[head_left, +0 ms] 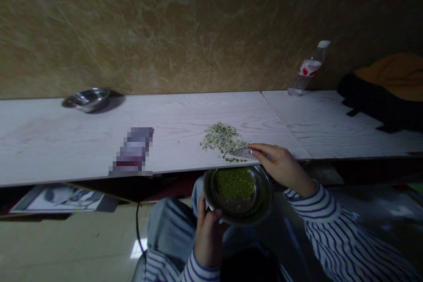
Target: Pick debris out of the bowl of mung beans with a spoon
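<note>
My left hand [209, 233] grips the near left rim of a metal bowl [264, 194], which is tilted a little just below the table's front edge. Green beans [235, 183] cover part of its bottom. My right hand [280, 163] holds a metal spoon [243, 153] low over the table's edge, fingers closed round its handle. The spoon's tip touches the near side of a loose pile [221, 137], where green beans lie mixed with white grains on the table [178, 110].
A second metal bowl [89, 100] stands at the back left. Nearer is a blurred-out flat object [134, 150]. A plastic bottle [306, 70] stands by the wall, with a black and orange item [390, 83] to its right. Papers [66, 197] lie on a shelf underneath.
</note>
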The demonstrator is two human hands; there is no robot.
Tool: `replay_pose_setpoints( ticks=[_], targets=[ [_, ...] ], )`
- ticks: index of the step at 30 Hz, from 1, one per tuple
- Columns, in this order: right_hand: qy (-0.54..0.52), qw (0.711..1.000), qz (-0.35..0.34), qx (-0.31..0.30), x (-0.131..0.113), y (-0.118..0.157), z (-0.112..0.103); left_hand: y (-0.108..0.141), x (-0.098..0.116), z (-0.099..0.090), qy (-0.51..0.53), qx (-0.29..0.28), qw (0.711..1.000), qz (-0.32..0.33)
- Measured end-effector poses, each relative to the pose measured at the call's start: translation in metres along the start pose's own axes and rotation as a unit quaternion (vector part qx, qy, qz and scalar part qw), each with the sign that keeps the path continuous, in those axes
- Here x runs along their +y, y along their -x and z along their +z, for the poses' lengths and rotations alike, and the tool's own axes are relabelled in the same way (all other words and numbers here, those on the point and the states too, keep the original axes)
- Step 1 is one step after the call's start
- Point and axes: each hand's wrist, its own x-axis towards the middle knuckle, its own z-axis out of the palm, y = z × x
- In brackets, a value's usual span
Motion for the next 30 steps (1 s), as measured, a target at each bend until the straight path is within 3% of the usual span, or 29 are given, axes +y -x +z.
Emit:
replay_pose_setpoints(
  ticks=[20, 30],
  targets=[
    [-0.008, 1.0, 0.004, -0.006, -0.003, 0.017, 0.0, -0.001, -0.003, 0.002, 0.01, -0.011, 1.0, -0.004],
    [0.01, 1.0, -0.008, 0.022, 0.001, 0.009, 0.006, 0.002, 0.001, 0.005, -0.003, 0.004, 1.0, -0.004]
  ],
)
